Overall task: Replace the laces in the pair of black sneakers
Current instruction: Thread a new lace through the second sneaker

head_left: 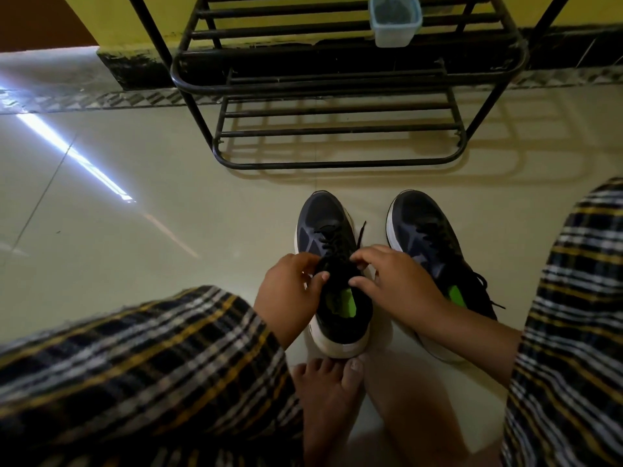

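2 black sneakers stand on the tiled floor before a metal shoe rack. The left hand and right hand each pinch the black lace over the left sneaker. The right sneaker stands just beside, laced.

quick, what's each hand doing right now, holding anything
Left hand: fingers curled, pinching the black lace at the left sneaker.
Right hand: pinching the same lace at the sneaker's tongue.
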The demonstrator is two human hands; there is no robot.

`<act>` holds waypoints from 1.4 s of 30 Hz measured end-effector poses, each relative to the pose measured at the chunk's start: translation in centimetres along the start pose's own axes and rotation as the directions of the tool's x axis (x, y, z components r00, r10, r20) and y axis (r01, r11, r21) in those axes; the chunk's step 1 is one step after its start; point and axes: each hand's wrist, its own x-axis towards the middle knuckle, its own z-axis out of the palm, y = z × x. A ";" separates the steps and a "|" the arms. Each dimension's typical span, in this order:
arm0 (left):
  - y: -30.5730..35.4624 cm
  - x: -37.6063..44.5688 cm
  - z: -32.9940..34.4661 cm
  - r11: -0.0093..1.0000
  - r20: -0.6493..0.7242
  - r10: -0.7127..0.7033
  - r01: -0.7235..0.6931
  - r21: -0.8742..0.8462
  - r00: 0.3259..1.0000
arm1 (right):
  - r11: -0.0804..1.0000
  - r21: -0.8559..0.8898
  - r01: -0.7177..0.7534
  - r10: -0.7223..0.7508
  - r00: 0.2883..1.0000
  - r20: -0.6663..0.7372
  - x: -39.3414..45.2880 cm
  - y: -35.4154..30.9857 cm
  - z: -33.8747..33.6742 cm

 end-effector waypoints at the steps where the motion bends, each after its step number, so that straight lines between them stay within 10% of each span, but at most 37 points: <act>1: -0.1 0.1 -0.1 1.000 -0.013 -0.013 0.013 0.016 1.000 | 1.000 -0.005 0.016 -0.016 1.000 -0.019 0.0 0.0 0.1; 12: -1.3 1.2 -1.5 0.852 -0.079 0.275 -0.204 0.482 0.958 | 0.949 -0.237 0.208 -0.263 0.937 -0.230 1.2 1.2 -1.8; 34: -2.8 1.2 -0.9 0.881 -0.076 0.276 -0.221 0.418 0.958 | 0.913 -0.332 0.238 -0.282 0.955 -0.088 1.6 2.4 -1.0; 38: -1.8 1.1 -1.1 0.989 -0.073 0.145 -0.143 0.029 0.987 | 0.965 0.263 -0.003 0.002 1.000 0.006 1.5 1.7 -2.0; 42: 0.2 1.7 -1.1 0.919 -0.042 0.006 -0.022 -0.393 0.999 | 0.610 0.781 -0.135 0.184 0.983 0.025 1.9 0.1 -1.6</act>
